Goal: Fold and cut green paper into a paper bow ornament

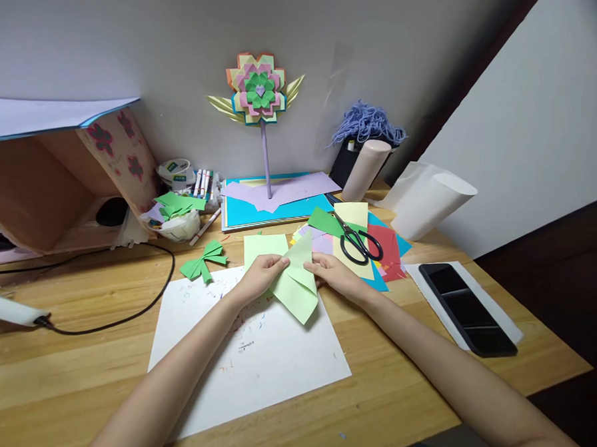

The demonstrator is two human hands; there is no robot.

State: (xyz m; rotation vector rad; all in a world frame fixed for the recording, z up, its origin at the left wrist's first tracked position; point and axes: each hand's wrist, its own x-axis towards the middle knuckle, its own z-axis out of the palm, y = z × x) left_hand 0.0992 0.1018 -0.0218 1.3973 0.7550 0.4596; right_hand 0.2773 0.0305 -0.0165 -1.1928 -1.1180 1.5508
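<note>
A pale green sheet of paper [298, 297], partly folded with a flap across it, is held up over the table between both hands. My left hand [266, 275] pinches its left edge, thumb on top. On the right edge, my right hand [331, 274] grips it with the thumb in front; the other fingers are partly hidden behind the paper. Beneath lies a white sheet [246, 373] marked with coloured specks. Just behind my left hand rests another pale green piece of paper [264, 247]. Black-handled scissors [358, 244] lie on coloured paper scraps near my right hand.
A paper flower [260, 90] on a purple stem stands at the back. Left are a green paper bow [204, 262], a bowl of scraps [178, 223], a black cable [173, 270] and an open box [46, 190]. Right are a phone [467, 308] and a paper roll [432, 203].
</note>
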